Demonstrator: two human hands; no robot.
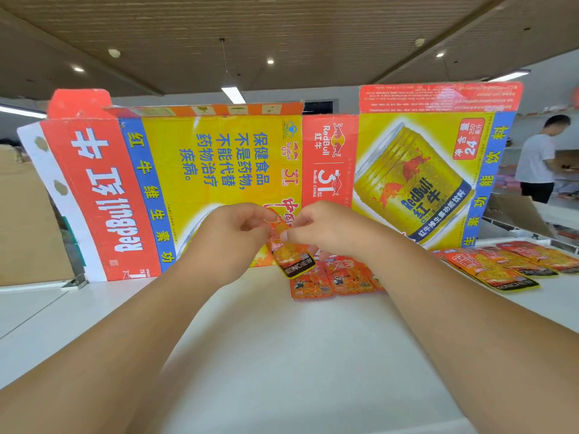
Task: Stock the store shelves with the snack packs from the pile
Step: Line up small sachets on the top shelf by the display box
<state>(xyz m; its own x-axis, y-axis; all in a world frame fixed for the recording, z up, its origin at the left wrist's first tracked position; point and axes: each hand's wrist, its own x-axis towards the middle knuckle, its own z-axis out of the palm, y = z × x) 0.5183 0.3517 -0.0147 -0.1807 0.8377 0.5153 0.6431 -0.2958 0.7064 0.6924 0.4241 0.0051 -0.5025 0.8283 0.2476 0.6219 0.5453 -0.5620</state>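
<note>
An orange snack pack [289,253] with a black band at its bottom hangs just above the white shelf [282,339]. My left hand [232,236] and my right hand [326,230] both pinch its top edge, side by side. Below it, two or three orange packs [332,278] lie flat in a row on the shelf. To the right lie several larger orange packs [492,266], fanned out along the shelf.
A flattened red and yellow drink carton [219,170] stands upright as a wall behind the shelf. A brown cardboard box [25,220] sits at far left. A person [539,158] in a white shirt stands at shelves at the far right.
</note>
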